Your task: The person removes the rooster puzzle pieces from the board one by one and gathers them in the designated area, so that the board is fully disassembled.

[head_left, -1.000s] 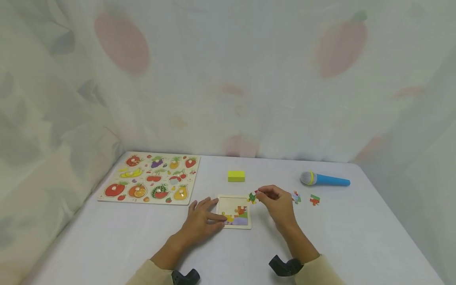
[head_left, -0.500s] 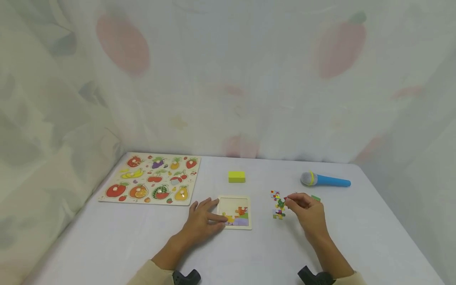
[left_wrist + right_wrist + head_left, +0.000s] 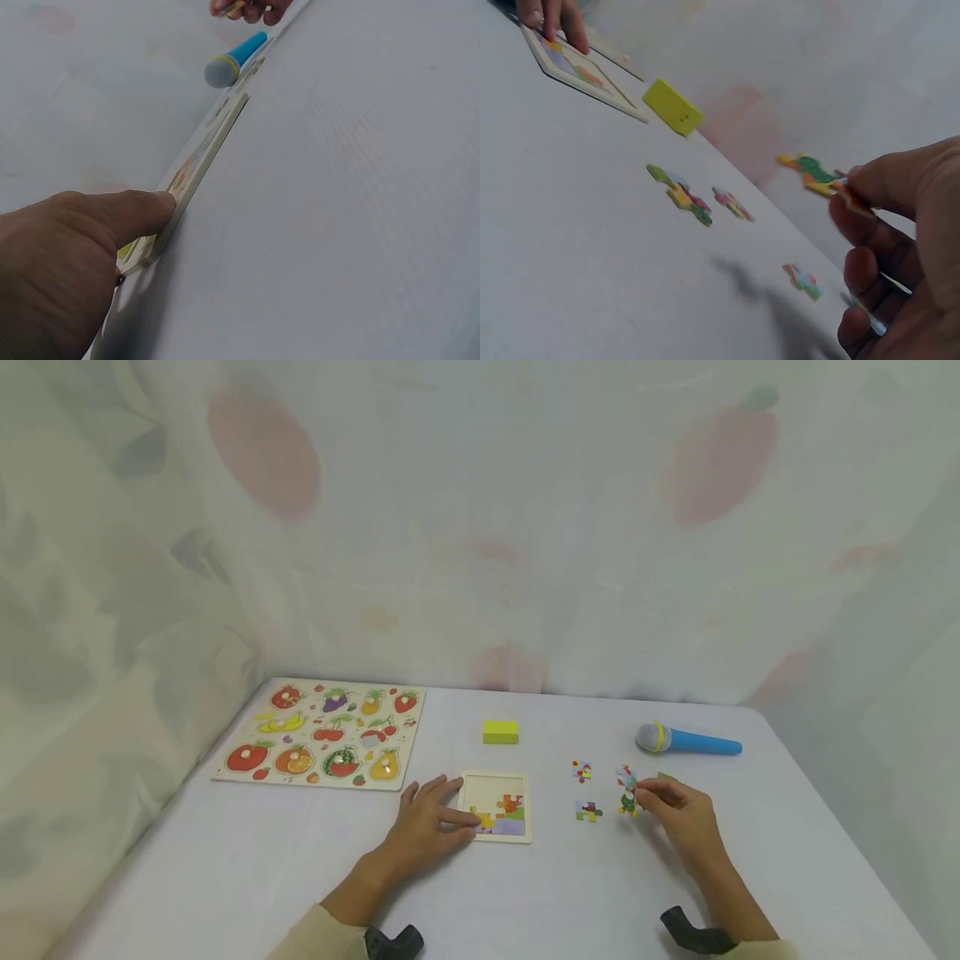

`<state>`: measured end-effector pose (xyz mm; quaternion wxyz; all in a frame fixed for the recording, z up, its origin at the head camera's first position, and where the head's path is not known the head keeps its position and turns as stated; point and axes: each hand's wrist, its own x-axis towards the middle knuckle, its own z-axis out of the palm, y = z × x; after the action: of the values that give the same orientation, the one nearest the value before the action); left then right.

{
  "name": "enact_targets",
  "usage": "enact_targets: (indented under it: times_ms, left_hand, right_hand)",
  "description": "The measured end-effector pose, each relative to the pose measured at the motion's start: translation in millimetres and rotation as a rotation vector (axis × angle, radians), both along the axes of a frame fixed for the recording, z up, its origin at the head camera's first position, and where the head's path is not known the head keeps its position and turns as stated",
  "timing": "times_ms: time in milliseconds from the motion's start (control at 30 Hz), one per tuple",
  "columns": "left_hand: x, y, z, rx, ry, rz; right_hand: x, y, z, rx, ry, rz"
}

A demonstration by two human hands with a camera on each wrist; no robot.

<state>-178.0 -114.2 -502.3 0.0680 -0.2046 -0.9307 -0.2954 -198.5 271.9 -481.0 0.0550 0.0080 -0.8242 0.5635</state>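
My right hand (image 3: 678, 818) pinches a green, yellow and red jigsaw piece (image 3: 815, 172) between thumb and fingertips, held above the table. In the head view that piece overlaps a pale blue piece (image 3: 626, 773) lying on the table. My left hand (image 3: 431, 822) rests at the left side of a small wooden puzzle tray (image 3: 491, 775), its fingers spread along the frame and one finger over a yellow piece. An orange-red piece (image 3: 510, 804) and some purple and green pieces sit in the tray's lower part; its upper part shows bare wood.
Two more jigsaw pieces lie between tray and right hand, an upper piece (image 3: 582, 770) and a lower piece (image 3: 588, 811). A yellow block (image 3: 500, 732) stands behind the tray, a blue toy microphone (image 3: 690, 740) at back right. A fruit knob puzzle board (image 3: 318, 735) lies at back left.
My right hand has moved right, away from the tray, carrying the jigsaw piece past the two loose pieces. My left hand has stayed on the tray.
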Motion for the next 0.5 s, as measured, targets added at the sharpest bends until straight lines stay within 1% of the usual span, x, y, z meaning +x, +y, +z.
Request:
enact_targets:
  times_ms: [167,300,400,500]
  left_hand:
    - [-1.2,1.2,1.0,-0.007,-0.010,-0.002]
    - [-1.7,0.9,1.2,-0.005,-0.011,0.006]
    - [-1.9,0.5,0.3,-0.007,-0.015,0.015]
    - [-1.8,0.0,-0.7,-0.003,-0.011,0.017]
  right_hand:
    - [-4.7,8.8,-10.8,0.100,0.000,0.027]
    - [-8.9,9.7,-16.7,0.225,0.026,0.028]
    - [-10.7,8.6,-19.0,0.345,0.054,0.040]
    - [-11.0,6.8,-19.2,0.415,0.090,0.054]
